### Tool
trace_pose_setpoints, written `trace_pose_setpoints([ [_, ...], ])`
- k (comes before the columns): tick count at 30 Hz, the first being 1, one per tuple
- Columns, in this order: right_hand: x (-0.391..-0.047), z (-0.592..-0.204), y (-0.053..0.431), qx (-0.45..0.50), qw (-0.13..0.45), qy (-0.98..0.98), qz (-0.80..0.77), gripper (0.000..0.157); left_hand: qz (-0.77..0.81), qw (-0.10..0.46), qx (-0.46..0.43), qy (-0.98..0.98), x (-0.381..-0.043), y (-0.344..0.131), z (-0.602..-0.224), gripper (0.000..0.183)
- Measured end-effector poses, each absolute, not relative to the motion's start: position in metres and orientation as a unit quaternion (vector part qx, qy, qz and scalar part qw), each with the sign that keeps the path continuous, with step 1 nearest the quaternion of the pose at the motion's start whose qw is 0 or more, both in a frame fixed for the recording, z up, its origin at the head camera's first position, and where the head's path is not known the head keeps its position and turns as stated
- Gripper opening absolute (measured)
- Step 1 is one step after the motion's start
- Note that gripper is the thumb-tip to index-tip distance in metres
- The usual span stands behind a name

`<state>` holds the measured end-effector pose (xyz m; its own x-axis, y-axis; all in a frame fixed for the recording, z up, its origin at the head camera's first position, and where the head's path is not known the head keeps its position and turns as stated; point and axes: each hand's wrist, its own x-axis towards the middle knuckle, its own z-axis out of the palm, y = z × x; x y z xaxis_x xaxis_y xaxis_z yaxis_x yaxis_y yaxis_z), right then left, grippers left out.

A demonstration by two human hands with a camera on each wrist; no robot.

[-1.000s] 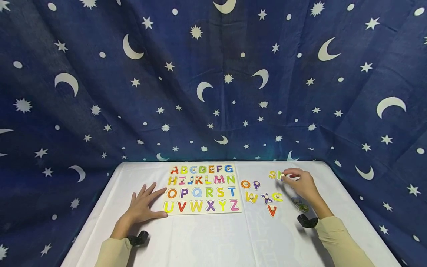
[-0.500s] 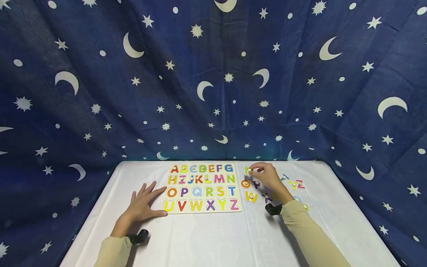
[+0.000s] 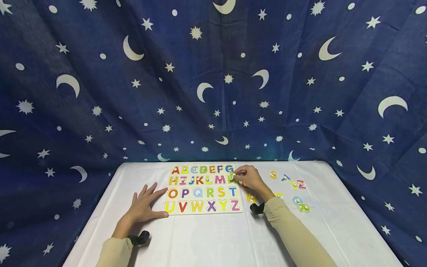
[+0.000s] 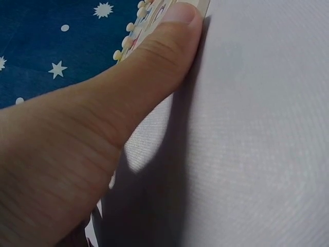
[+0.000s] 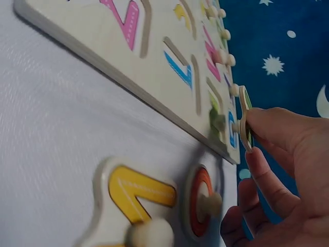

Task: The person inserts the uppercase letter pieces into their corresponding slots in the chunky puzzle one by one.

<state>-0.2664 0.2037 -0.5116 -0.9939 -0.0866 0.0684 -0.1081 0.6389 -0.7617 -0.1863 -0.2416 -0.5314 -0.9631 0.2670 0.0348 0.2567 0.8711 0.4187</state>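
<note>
A wooden alphabet puzzle board (image 3: 203, 213) lies on the white table. My left hand (image 3: 143, 205) rests at its left side, fingers spread, with the thumb (image 4: 172, 41) touching the board's edge in the left wrist view. My right hand (image 3: 251, 180) pinches a green letter N piece (image 5: 244, 121) between thumb and fingers. That piece is tilted and held just over the printed green N in the second row, at the board's right edge. Pegged letters fill the top row and most of the second. The lower two rows show printed letters without pegs.
Right of the board lie loose pegged letters: a yellow W (image 3: 251, 197), an orange O (image 5: 201, 206), an S (image 3: 273, 174), a blue T (image 3: 285, 177), a pink Z (image 3: 301, 184) and a green R (image 3: 303, 207). The right arm hides others. A dark star-patterned curtain (image 3: 213, 92) hangs behind.
My right hand has carried the N piece leftward from beside the S, past the O and P pieces, to the board's right edge. My left hand has stayed in place.
</note>
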Motion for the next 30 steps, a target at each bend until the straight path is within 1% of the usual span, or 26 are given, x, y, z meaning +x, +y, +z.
trace_pose_setpoints([
  [5,-0.268,-0.520,0.198,0.059,0.013,-0.911,0.408,0.004,0.220,0.010,0.139,0.965,-0.185,-0.239,-0.532,0.103],
  [11,-0.268,-0.526,0.193,0.083,0.029,-0.919,0.385,0.004,0.215,0.011,0.135,0.967,-0.184,-0.241,-0.533,0.103],
  [25,-0.268,-0.524,0.189,0.072,0.021,-0.925,0.373,0.004,0.214,0.012,0.135,0.967,-0.184,-0.242,-0.528,0.103],
  [30,-0.266,-0.524,0.189,0.082,0.028,-0.923,0.375,0.005,0.214,0.013,0.135,0.967,-0.184,-0.241,-0.528,0.103],
])
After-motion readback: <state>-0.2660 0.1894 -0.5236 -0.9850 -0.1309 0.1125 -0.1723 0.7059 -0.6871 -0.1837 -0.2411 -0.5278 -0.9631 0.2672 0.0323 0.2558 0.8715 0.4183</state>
